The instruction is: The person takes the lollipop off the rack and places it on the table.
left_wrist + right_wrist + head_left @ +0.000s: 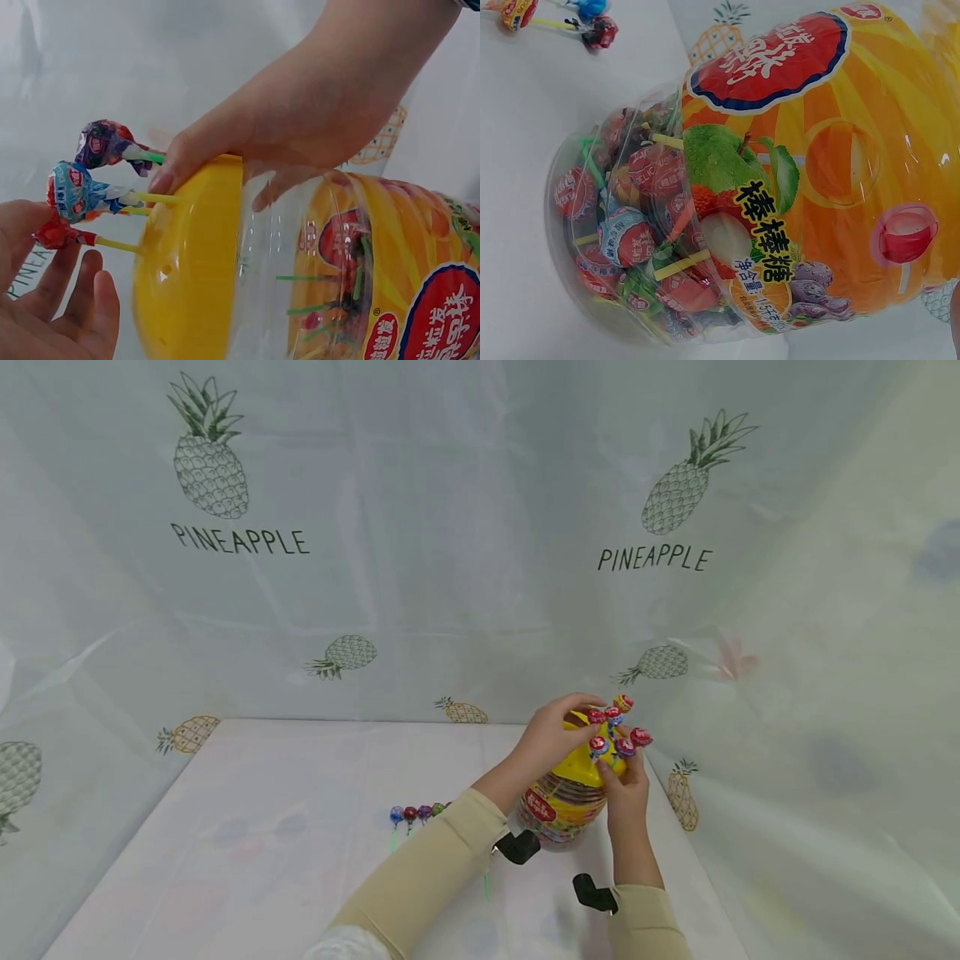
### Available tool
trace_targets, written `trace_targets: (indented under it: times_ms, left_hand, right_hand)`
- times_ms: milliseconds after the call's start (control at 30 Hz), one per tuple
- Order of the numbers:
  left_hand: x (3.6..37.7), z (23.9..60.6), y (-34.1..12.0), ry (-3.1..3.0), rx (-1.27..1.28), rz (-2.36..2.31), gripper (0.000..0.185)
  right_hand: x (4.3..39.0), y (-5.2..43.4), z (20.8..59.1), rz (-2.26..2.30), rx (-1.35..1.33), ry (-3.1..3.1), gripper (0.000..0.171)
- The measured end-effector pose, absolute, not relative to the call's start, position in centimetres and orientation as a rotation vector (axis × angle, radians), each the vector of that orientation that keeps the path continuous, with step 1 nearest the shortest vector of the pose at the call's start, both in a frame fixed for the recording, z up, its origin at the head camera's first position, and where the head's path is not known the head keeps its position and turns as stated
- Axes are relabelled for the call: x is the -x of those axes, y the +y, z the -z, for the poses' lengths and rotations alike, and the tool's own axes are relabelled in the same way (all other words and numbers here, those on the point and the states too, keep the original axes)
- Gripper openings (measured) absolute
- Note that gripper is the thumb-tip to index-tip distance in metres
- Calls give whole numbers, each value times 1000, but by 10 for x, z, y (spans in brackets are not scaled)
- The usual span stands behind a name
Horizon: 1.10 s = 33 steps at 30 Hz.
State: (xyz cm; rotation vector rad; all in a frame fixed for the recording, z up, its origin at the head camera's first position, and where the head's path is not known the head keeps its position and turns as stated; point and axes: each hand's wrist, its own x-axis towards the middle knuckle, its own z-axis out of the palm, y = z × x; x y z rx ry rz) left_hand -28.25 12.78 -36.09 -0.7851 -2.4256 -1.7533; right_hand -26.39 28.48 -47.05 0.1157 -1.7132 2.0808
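Lollipop jar (561, 806): clear plastic tub with an orange-and-yellow fruit label, standing upright on the white table (247, 827) near its far right corner, long axis vertical. Yellow lid (581, 764): domed, pierced with small holes, several holding lollipops. Standing lollipops (617, 727): sticks in the lid, wrapped heads up and fanning outward.

Left hand (551, 735): rests over the lid's far rim, fingers curled round its edge; the head view shows only the back of the hand, the left wrist view shows the grip. Right hand (628, 789): at the lid's right side beneath the lollipop heads, fingers raised and relaxed in the left wrist view; whether its thumb and forefinger pinch a stick cannot be told.

Hidden: the jar's lower left behind the left sleeve (427, 868); the right wrist view cuts off lid and hand.

Loose lollipops (416, 814): a short row lying on the table left of the jar, heads away from the person.
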Motion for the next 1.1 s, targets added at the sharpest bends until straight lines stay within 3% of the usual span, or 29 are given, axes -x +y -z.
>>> trace_targets:
  times_ms: [533,1100]
  left_hand:
    - [271,351,82,-2222,744,1860,34]
    - [238,432,31,-2356,582,2027,26]
  right_hand:
    - [263,286,471,-2007,-48,-1806,54]
    - [263,282,472,-2003,-88,-1773,55]
